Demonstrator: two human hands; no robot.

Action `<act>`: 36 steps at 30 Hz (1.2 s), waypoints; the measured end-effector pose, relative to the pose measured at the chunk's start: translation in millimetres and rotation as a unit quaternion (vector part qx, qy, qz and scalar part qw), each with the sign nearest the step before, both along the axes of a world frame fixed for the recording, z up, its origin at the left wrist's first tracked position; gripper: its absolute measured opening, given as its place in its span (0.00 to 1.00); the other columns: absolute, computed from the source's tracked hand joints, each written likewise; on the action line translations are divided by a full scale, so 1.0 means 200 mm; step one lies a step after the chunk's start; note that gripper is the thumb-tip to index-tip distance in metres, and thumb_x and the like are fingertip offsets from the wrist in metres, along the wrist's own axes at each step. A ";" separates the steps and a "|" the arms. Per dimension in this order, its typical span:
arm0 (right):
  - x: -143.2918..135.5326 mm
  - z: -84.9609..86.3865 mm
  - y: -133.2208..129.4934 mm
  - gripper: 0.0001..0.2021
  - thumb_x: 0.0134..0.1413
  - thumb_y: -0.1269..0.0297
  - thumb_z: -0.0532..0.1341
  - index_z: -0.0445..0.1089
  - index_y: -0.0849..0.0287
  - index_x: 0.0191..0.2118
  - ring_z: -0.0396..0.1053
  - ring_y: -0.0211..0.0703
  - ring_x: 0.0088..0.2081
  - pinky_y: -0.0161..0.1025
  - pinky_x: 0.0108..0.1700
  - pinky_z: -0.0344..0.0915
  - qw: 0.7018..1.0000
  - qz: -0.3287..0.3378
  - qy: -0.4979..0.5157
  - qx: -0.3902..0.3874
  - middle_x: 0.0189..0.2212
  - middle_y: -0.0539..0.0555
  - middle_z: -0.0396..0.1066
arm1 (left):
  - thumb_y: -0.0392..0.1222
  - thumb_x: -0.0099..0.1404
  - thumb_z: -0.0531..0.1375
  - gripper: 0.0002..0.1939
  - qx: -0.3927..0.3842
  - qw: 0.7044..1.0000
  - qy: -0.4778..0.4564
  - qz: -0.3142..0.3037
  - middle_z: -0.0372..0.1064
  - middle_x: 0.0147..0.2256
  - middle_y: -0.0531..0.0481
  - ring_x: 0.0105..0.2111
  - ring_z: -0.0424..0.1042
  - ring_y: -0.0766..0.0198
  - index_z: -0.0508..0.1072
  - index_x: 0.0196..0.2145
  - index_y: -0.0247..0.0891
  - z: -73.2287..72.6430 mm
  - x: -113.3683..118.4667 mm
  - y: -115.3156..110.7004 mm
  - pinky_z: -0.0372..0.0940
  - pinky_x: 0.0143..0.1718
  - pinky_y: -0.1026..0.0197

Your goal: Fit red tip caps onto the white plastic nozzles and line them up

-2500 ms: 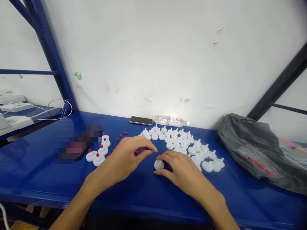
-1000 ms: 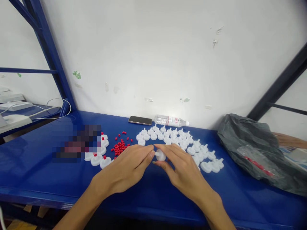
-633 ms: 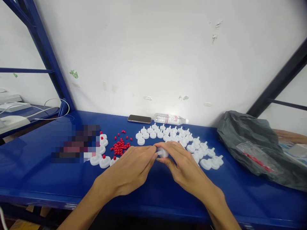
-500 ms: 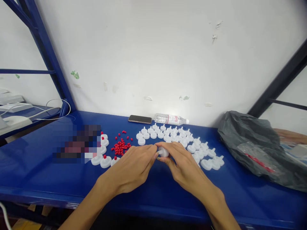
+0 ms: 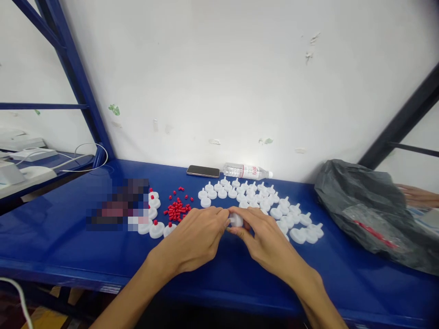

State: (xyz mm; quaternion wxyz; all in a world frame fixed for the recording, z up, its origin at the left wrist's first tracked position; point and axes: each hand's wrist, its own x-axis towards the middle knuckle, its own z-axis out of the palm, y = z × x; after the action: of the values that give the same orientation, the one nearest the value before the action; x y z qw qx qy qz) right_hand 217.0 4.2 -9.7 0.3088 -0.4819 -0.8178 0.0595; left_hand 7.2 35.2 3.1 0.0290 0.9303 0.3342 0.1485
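Between my hands is a white nozzle cap (image 5: 236,220), lying sideways with its spout toward the left. My right hand (image 5: 265,237) is closed round its wide base. The fingers of my left hand (image 5: 195,235) are pinched at the spout's tip; whether a small red piece is in them is hidden. Left of my hands lies a loose heap of small red tip caps (image 5: 176,210). Beside it stand several white nozzle caps with red tips (image 5: 157,230). Many bare white nozzle caps (image 5: 252,198) spread behind and right of my hands.
A phone (image 5: 203,171) and a clear plastic bottle (image 5: 245,171) lie along the wall. On the right a dark plastic bag (image 5: 363,196) holds down a wide area, with another person's hand (image 5: 418,196) behind it. A blurred-out patch (image 5: 116,208) covers something at left.
The whole view has shifted slightly, so things appear a little farther right. Both hands keep their grip on the white nozzle cap, with only slight finger movement.
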 end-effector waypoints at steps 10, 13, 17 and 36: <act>-0.04 0.01 0.00 0.07 0.69 0.62 0.58 0.71 0.47 0.49 0.74 0.50 0.48 0.51 0.55 0.67 0.998 -0.026 -0.044 -0.027 0.43 0.49 0.78 | 0.51 0.78 0.48 0.17 -0.046 0.989 -0.048 0.133 0.73 0.31 0.54 0.32 0.70 0.58 0.69 0.33 0.44 0.18 -0.22 -0.03 0.55 0.34 0.57; -0.04 0.00 -0.01 0.04 0.70 0.61 0.58 0.70 0.49 0.44 0.72 0.51 0.53 0.52 0.57 0.66 0.997 -0.029 -0.035 -0.058 0.48 0.51 0.76 | 0.47 0.73 0.57 0.07 -0.110 0.985 -0.012 0.133 0.74 0.32 0.56 0.32 0.72 0.58 0.72 0.36 0.48 0.15 -0.32 -0.06 0.55 0.32 0.58; -0.05 -0.01 0.00 0.03 0.67 0.60 0.62 0.72 0.51 0.41 0.70 0.51 0.55 0.52 0.59 0.65 0.998 -0.012 -0.031 -0.062 0.54 0.54 0.70 | 0.45 0.69 0.62 0.02 -0.156 0.981 0.012 0.116 0.75 0.36 0.56 0.34 0.73 0.58 0.73 0.40 0.50 0.06 -0.34 -0.12 0.56 0.33 0.59; -0.19 0.22 0.32 0.11 0.70 0.63 0.57 0.77 0.54 0.50 0.79 0.49 0.42 0.41 0.44 0.66 0.990 -0.032 -0.127 -0.048 0.39 0.53 0.82 | 0.35 0.74 0.53 0.09 -0.143 0.985 0.037 0.095 0.73 0.39 0.51 0.36 0.71 0.60 0.71 0.37 0.41 0.03 -0.24 -0.08 0.57 0.35 0.59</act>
State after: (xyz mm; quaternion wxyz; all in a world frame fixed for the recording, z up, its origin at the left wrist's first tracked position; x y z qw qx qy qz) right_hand 179.9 67.4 35.2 0.1805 -0.5257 -0.8309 0.0266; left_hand -41.4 18.4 9.9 0.1348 0.8855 0.4396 0.0670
